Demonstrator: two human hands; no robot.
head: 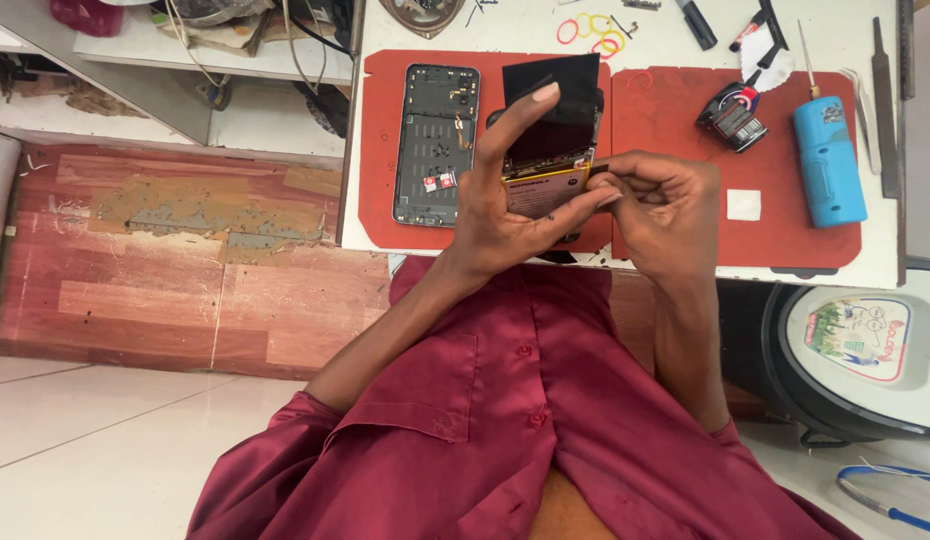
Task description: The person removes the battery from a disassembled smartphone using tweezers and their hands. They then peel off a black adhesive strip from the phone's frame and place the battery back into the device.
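Observation:
My left hand (505, 200) grips an opened phone body (547, 160) with a yellow battery showing and a black flap (555, 80) sticking up at its far end. My right hand (660, 205) pinches at the right edge of that phone, fingertips against the battery side. Both hands hover over the near edge of the white table (645, 35). An open phone back frame (435, 145) lies flat on the left red mat (377, 150), just left of my left hand.
The right red mat (685, 120) carries a blue cylinder-like tool (828, 160), a small dark bottle (733, 112) and a white square (743, 204). Coloured rubber bands (595, 32), pens, a screwdriver and metal files lie further back. A round lidded bucket (855, 350) stands at the right.

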